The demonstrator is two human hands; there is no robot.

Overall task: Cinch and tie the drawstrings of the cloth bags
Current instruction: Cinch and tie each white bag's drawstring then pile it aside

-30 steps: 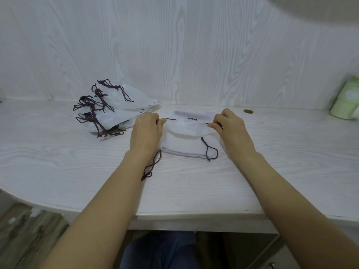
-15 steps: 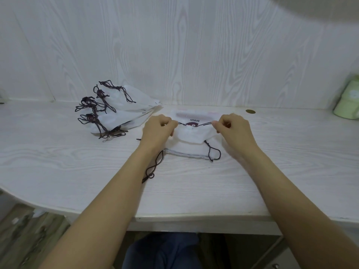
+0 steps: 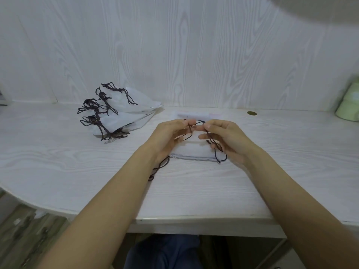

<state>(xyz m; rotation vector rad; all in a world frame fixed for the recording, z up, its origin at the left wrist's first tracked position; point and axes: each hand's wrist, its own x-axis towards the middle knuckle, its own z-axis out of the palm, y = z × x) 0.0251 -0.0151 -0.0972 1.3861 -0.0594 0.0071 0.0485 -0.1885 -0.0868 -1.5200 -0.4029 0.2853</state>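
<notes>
My left hand point(image 3: 171, 138) and right hand point(image 3: 229, 140) each pinch a dark cord point(image 3: 213, 142) above the white bag point(image 3: 192, 152), drawn together mid-worktop point(image 3: 194, 191), apparently to cross the ends for a knot. Tied bags point(image 3: 120, 117) are piled toward the back-left corner, seemingly the finished ones.

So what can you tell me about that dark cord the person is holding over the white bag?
The dark drawstring is a thin brown cord that looks braided. Both hands pinch it above the white cloth bag, which lies flat on the table: the left hand and the right hand hold it near the bag's far edge, close together. One loose end loops down across the right palm; another trails onto the table beside the left wrist. It is not yet knotted.
</notes>
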